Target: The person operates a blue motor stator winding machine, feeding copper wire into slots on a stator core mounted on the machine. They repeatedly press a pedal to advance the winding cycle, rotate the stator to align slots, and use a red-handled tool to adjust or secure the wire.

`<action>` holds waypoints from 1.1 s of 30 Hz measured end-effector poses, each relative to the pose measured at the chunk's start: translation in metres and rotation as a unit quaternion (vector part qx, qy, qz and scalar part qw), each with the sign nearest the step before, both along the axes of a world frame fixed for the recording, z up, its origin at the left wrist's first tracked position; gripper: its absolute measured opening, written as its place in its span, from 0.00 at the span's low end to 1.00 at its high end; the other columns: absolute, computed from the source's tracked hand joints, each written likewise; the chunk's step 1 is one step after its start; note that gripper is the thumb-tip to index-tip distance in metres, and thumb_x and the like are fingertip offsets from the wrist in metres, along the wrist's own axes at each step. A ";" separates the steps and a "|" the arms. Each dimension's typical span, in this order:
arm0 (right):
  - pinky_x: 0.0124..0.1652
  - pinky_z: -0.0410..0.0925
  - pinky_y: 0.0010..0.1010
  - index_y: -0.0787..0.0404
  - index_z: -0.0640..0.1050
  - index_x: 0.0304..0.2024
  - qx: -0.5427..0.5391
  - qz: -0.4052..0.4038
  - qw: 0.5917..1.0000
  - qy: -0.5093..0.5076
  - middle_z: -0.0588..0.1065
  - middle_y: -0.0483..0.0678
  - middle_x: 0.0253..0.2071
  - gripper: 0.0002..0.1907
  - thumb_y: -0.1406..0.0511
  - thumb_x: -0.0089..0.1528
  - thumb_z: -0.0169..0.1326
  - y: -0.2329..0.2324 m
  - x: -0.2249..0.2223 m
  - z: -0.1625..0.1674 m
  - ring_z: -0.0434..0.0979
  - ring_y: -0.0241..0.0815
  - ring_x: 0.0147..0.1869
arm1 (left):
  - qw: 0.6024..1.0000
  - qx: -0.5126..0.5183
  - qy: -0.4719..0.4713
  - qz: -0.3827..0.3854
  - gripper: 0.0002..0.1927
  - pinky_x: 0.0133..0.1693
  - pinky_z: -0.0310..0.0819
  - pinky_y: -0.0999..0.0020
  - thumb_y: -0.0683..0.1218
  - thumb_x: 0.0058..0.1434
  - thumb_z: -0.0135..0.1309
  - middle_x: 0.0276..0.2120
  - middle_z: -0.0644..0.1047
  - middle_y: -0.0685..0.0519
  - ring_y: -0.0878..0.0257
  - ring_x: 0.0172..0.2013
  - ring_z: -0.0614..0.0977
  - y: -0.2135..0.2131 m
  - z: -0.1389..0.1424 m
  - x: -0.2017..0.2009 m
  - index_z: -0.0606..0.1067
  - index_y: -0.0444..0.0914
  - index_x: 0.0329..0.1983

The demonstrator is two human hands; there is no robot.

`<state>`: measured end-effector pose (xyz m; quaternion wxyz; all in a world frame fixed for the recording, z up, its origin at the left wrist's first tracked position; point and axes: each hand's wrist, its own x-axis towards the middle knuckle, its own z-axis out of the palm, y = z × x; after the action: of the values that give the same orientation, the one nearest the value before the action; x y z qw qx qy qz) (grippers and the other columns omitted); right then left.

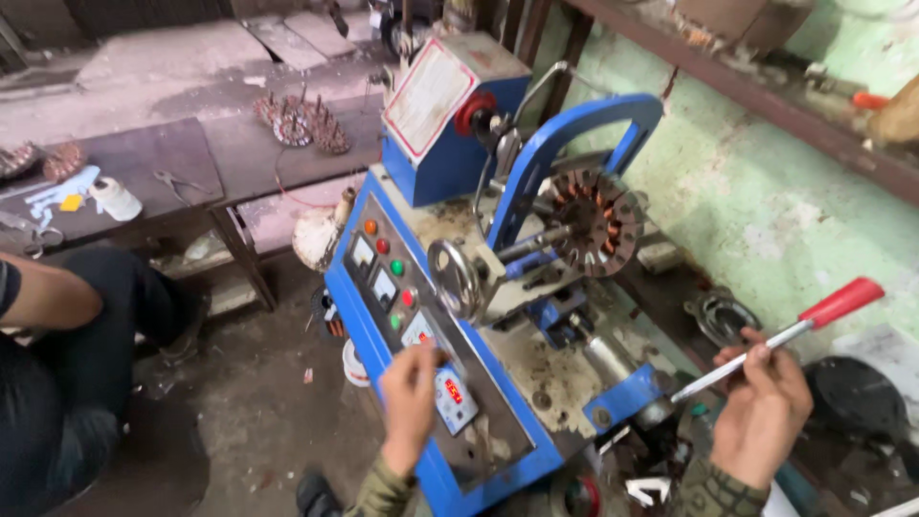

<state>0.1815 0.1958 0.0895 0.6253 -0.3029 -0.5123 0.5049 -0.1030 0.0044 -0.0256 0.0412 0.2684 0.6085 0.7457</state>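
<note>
We stand at a blue winding machine with a stator mounted on its shaft, under the blue arm. Some copper coils already sit in the slots of the stator, on the left and lower side as far as we can see; the other slots look empty, so we judge the winding is begun but far from finished.

Our left hand rests on the control panel. Its fingers are curled loosely together, with the tips touching the panel beside the red number display. We cannot tell if a button is pressed.

Our right hand holds a screwdriver with a red handle. The fingers are closed around the metal shaft, and the handle points up and to the right, away from the stator.

A second person sits at the left, near a bench with more stators.
</note>
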 end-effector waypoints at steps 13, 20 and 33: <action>0.54 0.74 0.33 0.70 0.77 0.49 0.308 -0.038 0.891 -0.331 0.80 0.56 0.46 0.16 0.78 0.57 0.58 -0.110 0.028 -0.024 0.82 0.47 0.54 | 0.816 0.199 -0.307 -0.447 0.37 0.58 0.78 0.54 0.53 0.67 0.52 0.64 0.65 0.45 0.52 0.57 0.77 0.153 0.093 0.046 0.53 0.35 0.73; 0.53 0.75 0.34 0.70 0.76 0.47 0.417 -0.027 0.841 -0.344 0.80 0.54 0.43 0.17 0.79 0.56 0.60 -0.102 0.033 -0.023 0.83 0.47 0.52 | 0.839 0.226 -0.295 -0.397 0.32 0.55 0.80 0.50 0.46 0.65 0.60 0.49 0.72 0.43 0.54 0.47 0.78 0.186 0.081 0.048 0.64 0.25 0.66; 0.45 0.76 0.29 0.70 0.73 0.50 0.438 0.021 0.856 -0.274 0.78 0.60 0.46 0.15 0.80 0.61 0.53 -0.083 0.024 -0.043 0.82 0.44 0.46 | 0.877 0.228 -0.231 -0.355 0.35 0.52 0.74 0.64 0.46 0.66 0.61 0.46 0.78 0.48 0.63 0.45 0.78 0.181 0.058 0.027 0.62 0.32 0.73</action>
<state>0.2059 0.1123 0.0464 0.5170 -0.1129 -0.8371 0.1386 -0.0757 0.1850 0.0326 0.3801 0.2890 0.2583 0.8398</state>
